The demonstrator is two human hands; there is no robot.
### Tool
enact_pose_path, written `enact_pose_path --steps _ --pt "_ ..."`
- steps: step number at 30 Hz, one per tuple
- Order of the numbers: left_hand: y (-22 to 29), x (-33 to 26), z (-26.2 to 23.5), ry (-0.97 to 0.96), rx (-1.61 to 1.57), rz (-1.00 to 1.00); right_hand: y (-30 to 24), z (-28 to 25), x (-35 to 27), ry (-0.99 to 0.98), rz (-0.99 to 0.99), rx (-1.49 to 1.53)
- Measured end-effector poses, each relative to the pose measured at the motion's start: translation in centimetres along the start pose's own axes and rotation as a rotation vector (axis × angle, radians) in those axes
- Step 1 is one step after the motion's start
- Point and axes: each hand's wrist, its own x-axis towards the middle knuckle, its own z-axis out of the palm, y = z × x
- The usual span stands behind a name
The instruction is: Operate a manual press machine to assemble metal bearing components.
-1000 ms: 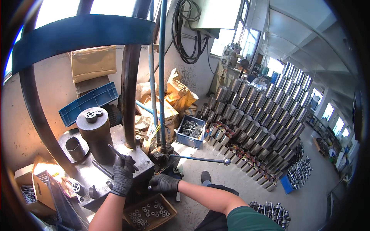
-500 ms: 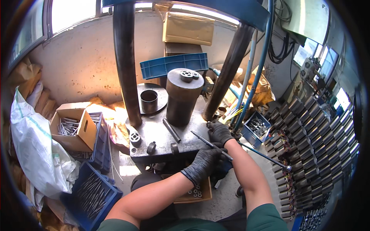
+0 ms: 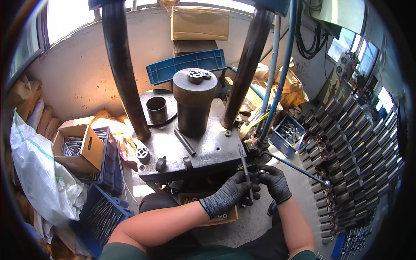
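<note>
My left hand (image 3: 234,190), in a dark glove, is closed round a slim metal shaft (image 3: 244,162) that stands nearly upright in the picture. Just beside it, my gloved right hand (image 3: 275,183) pinches a small shiny metal ring (image 3: 261,172). Both hands are in front of the right front corner of a steel press table (image 3: 208,151). On that table stands a wide-topped steel cylinder (image 3: 194,108), with a slotted disc (image 3: 195,76) and a small bearing (image 3: 207,75) on top. A short bar (image 3: 185,142) lies before it. Another small ring (image 3: 227,133) rests near the right post.
Two thick posts (image 3: 125,69) rise from the table. At left are a carton of shafts (image 3: 86,151), a blue crate of shafts (image 3: 104,221) and a white sack (image 3: 41,169). A lever with a ball end (image 3: 326,184) juts out at right, near stacked metal cylinders (image 3: 351,160).
My right hand has drawn back from the table's right edge, and a small ring now shows in it. The shaft in my left hand has swung more upright. The view has shifted slightly.
</note>
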Motion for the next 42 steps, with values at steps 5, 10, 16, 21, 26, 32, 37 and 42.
enact_pose_path --steps 5,10,16,21,26,32,37,42 --pt "-4.1 -0.4 -1.0 -0.110 0.218 -0.163 3.9 1.9 -2.2 0.024 0.117 0.696" --pt "-4.9 -0.1 -0.9 -0.013 0.626 -0.350 2.4 2.6 -2.7 0.047 0.140 0.807" --pt "-6.3 1.3 -1.4 -0.055 0.711 -0.390 1.8 2.0 -3.1 0.128 0.055 0.866" --pt "-7.0 1.7 -1.6 -0.045 0.712 -0.361 2.1 1.1 -3.4 0.064 -0.137 0.672" --pt "-6.5 1.7 -1.3 -0.045 0.726 -0.311 1.9 1.6 -3.3 0.188 -0.003 0.705" --pt "-6.9 2.1 -2.5 -0.065 0.726 -0.251 1.9 2.1 -4.1 0.017 0.115 0.565" --pt "-7.0 1.8 -2.0 -0.005 0.680 -0.253 1.7 2.8 -4.5 0.012 0.028 0.422" --pt "-7.4 1.6 -2.4 -0.021 0.826 -0.146 1.6 3.5 -4.8 0.034 -0.005 0.353"
